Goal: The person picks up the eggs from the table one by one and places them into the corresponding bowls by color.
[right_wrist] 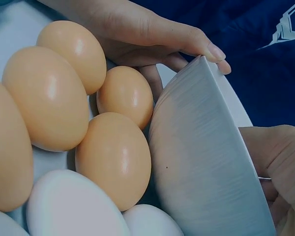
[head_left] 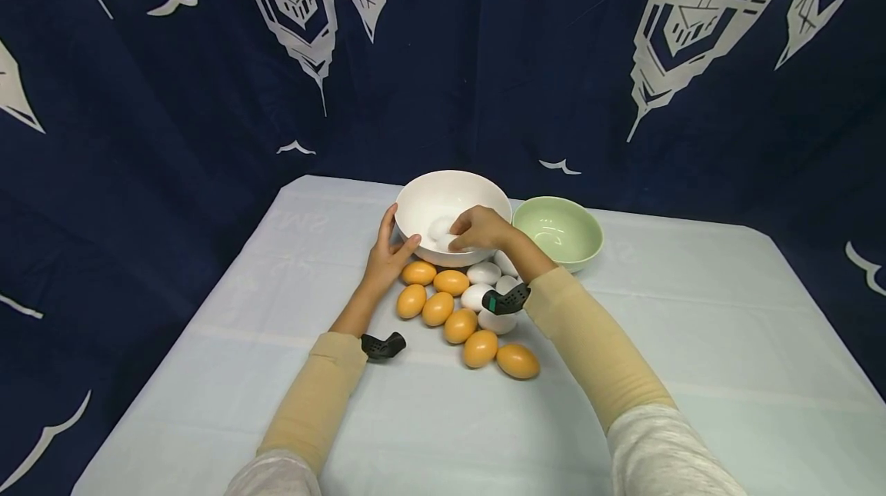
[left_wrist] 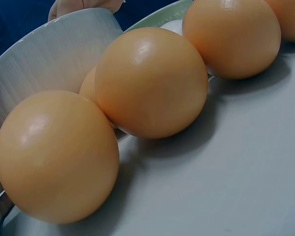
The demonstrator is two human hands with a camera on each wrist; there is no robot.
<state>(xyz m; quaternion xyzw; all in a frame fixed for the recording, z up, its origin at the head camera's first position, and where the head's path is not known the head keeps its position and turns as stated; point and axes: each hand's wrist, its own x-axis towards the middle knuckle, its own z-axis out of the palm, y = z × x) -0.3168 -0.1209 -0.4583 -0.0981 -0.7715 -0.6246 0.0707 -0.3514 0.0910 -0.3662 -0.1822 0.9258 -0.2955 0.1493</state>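
Note:
My left hand (head_left: 384, 261) grips the left side of the large white bowl (head_left: 450, 187), its thumb over the rim and fingers along the outer wall. My right hand (head_left: 487, 229) reaches over the near rim into that bowl, fingers curled round a white egg (head_left: 457, 243) that they partly cover. Another white egg (head_left: 440, 228) shows beside it on the bowl's bottom. In the right wrist view the bowl's outer wall (right_wrist: 201, 147) hides the right fingertips. Several brown eggs (head_left: 438, 309) and several white eggs (head_left: 484, 273) lie on the table in front of the bowl.
A pale green bowl (head_left: 559, 225) stands close to the white bowl's right side. White cloth covers the table (head_left: 692, 327). Behind the far edge hangs a dark blue curtain (head_left: 443, 81) with white prints. Brown eggs (left_wrist: 152, 83) crowd close to the left wrist.

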